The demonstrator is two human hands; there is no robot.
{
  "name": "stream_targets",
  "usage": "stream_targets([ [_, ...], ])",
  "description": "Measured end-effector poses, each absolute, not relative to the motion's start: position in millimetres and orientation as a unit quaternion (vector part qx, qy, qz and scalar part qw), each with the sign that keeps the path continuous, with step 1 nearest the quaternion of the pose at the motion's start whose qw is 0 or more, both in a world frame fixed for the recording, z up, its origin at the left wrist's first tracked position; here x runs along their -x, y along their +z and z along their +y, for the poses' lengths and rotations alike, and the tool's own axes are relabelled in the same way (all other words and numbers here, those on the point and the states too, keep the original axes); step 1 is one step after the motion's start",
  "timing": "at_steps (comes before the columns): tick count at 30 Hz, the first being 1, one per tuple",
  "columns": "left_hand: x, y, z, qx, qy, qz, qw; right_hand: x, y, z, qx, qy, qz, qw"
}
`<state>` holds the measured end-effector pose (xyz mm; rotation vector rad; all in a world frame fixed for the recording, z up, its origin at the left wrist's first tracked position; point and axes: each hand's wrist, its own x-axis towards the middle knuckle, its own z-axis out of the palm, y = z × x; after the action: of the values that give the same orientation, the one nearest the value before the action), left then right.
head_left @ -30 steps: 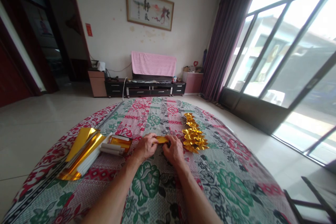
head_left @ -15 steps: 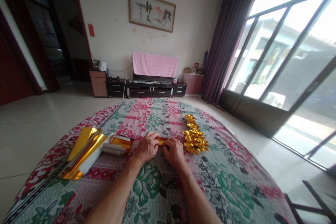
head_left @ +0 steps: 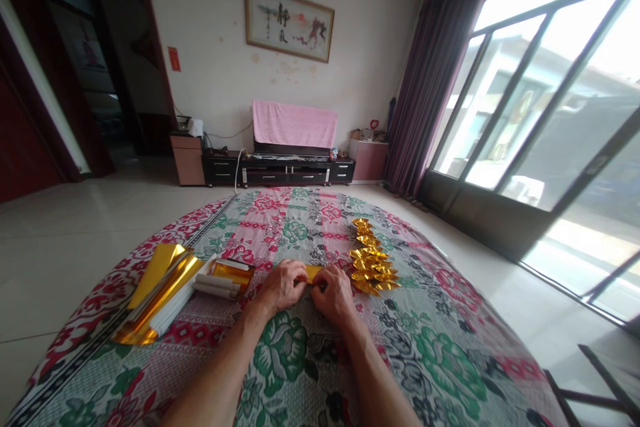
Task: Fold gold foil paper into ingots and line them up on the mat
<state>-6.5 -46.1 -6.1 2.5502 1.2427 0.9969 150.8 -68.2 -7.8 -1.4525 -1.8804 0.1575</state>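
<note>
My left hand (head_left: 280, 285) and my right hand (head_left: 334, 291) meet over a small folded piece of gold paper (head_left: 313, 272) on the flowered cloth (head_left: 300, 353). Fingers of both hands are curled and pinch the piece from either side; only its top edge shows between them. Just right of my right hand lies a row of several folded gold paper ingots (head_left: 371, 257), running away from me. To the left of my left hand lie a stack of gold foil sheets (head_left: 159, 292) and a pack of gold sheets with white rolled edges (head_left: 224, 277).
The cloth covers a low surface on a tiled floor (head_left: 75, 227). A dark TV cabinet (head_left: 280, 170) with a pink towel (head_left: 294, 123) stands against the far wall. Large windows (head_left: 550, 113) and a purple curtain (head_left: 430, 73) are on the right. A dark frame (head_left: 595, 380) shows at bottom right.
Both hands have closed in tighter on the gold piece and shifted slightly toward me; less of the piece shows than a second ago. The ingots and sheets lie as before.
</note>
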Motion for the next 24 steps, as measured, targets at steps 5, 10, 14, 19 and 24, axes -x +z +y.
stream_targets([
  [5, 8.7, -6.2, -45.3, -0.837, 0.342, 0.417, 0.091, -153.4, -10.5, -66.7, 0.547, 0.064, -0.737, 0.391],
  [10, 8.6, -5.9, -44.8, -0.832, 0.35, 0.418, 0.098, -153.5, -10.3, -66.9, 0.545, 0.057, -0.741, 0.389],
  [14, 8.3, -6.0, -44.0, -0.831, 0.355, 0.417, 0.094, -153.2, -7.7, -68.4, 0.552, 0.053, -0.737, 0.388],
  [19, 8.7, -7.4, -43.3, -0.83, 0.357, 0.419, 0.089, -153.6, -5.9, -68.0, 0.549, 0.061, -0.744, 0.376],
  [24, 9.3, -10.2, -41.1, -0.831, 0.357, 0.416, 0.091, -154.8, -5.0, -68.5, 0.55, 0.062, -0.749, 0.363],
])
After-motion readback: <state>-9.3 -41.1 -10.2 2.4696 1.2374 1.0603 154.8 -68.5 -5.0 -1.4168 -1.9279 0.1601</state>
